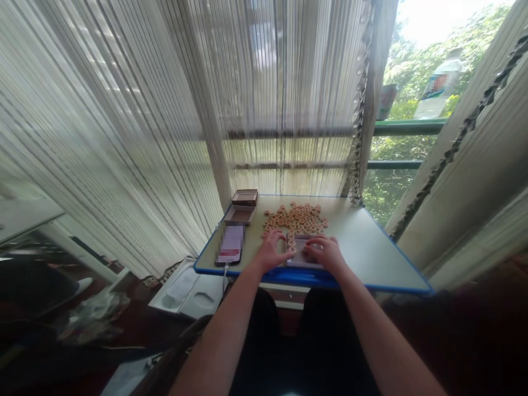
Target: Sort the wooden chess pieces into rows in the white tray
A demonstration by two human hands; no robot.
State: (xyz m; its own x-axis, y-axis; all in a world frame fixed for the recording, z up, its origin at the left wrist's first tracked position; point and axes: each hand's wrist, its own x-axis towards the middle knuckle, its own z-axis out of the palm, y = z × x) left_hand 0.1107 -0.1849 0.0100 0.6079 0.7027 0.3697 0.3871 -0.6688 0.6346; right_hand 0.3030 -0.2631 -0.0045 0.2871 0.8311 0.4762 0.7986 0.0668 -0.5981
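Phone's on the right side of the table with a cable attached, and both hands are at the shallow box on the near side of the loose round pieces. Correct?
Wrong side: the head view shows the phone on the left of the table. Cable attached, left hand and right hand at the shallow box, near side of the loose round pieces: all correct.

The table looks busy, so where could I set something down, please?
The widest free patch of table lies right of the round pieces and right hand, out to the edge. A narrower strip separates phone and pieces. Crowded: the tray by the left hand, and the far-left corner with open boxes.
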